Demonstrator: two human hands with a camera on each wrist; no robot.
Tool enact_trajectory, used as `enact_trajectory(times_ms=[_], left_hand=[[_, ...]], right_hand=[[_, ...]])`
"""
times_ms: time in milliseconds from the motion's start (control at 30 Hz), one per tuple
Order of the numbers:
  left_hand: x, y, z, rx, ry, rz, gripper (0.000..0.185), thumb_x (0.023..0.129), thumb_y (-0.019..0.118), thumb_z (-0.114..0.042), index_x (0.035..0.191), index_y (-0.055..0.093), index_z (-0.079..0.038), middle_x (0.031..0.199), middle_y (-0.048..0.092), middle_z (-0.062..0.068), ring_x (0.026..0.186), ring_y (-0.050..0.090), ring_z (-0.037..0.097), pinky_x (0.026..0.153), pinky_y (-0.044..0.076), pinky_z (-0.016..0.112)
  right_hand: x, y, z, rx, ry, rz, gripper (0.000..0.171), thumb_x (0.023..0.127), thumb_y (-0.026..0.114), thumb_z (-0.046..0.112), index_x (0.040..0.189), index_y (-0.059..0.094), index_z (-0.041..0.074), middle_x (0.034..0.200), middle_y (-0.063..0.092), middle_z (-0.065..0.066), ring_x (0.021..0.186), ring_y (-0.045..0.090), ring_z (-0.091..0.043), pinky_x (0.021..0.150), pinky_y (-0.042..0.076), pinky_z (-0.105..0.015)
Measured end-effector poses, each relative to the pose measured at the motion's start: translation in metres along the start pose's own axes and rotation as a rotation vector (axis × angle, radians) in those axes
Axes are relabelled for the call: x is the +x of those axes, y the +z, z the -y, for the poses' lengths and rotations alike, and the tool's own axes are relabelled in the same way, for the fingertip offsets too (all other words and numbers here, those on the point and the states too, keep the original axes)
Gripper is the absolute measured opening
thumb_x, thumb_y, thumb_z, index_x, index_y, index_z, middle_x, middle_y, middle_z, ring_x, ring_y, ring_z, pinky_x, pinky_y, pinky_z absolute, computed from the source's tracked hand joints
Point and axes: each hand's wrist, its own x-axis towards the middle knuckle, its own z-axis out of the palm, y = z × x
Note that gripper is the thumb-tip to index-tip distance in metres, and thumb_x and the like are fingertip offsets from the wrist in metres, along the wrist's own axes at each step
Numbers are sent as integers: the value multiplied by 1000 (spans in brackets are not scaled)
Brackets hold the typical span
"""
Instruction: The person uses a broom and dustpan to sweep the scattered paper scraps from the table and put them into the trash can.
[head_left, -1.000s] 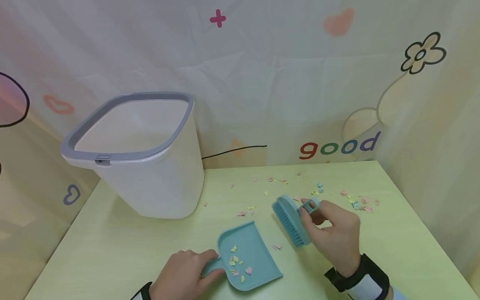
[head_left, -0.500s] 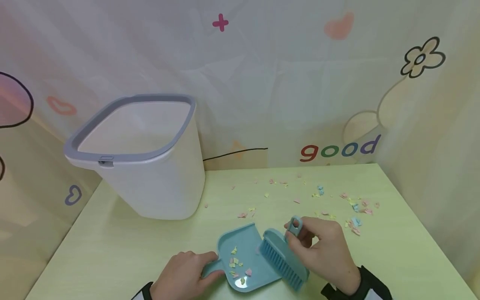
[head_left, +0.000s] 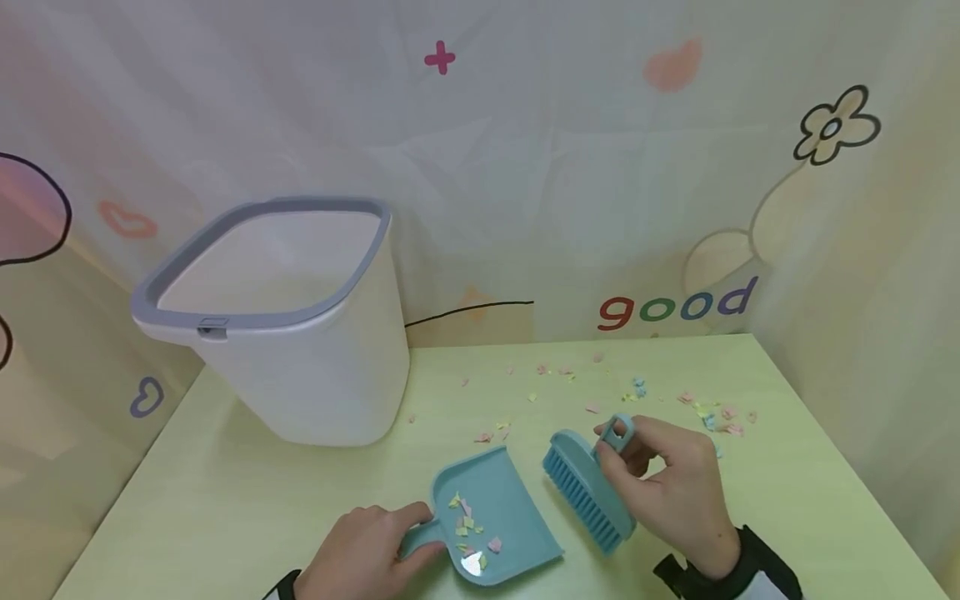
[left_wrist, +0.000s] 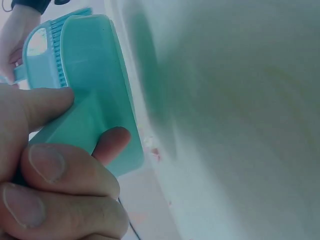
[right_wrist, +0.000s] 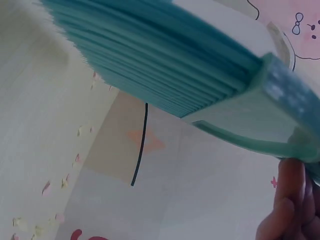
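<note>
Two hands work low in the frame, our left hand gripping the dustpan handle, our right hand pinching the brush just right of it; tilting the pan could spill its scraps.

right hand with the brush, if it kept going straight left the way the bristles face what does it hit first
Probably the dustpan: the brush in the right hand faces its open side across a small gap. Depth is hard to judge.
</note>
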Motion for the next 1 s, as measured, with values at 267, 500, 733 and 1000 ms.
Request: enact_trajectory(times_ms=[267, 500, 733, 1000], left_hand=[[-4, -26, -3, 20, 94, -259, 20, 96, 70, -49, 96, 70, -28, 59, 42, -23, 55, 39, -7, 56, 35, 19], [-3, -69, -15, 60, 164, -461, 11, 92, 79, -36, 91, 70, -31, 62, 39, -26, 53, 33, -11, 51, 29, 12], [-2, -132, -29, 139, 282, -650, 25, 87, 83, -28, 111, 78, -23, 63, 47, -23, 55, 36, -9, 52, 31, 12], [-1, -200, -32, 176, 228, -753, 28, 89, 82, -22, 116, 78, -15, 62, 54, -12, 50, 35, -3, 50, 31, 17]], right_hand=[[5, -6, -6, -126, 0, 37, 25, 75, 79, -5, 82, 73, 18, 64, 63, 15, 54, 52, 6, 52, 46, -14], [5, -8, -10, -237, 42, 152, 26, 78, 81, -1, 79, 69, 21, 66, 61, 18, 58, 52, 8, 54, 46, -13], [4, -7, -12, -333, 53, 204, 25, 80, 81, 4, 78, 65, 22, 64, 57, 18, 58, 48, 7, 53, 45, -18], [5, -5, -12, -370, 57, 238, 21, 82, 80, 5, 81, 66, 20, 64, 56, 17, 57, 47, 6, 52, 43, -17]])
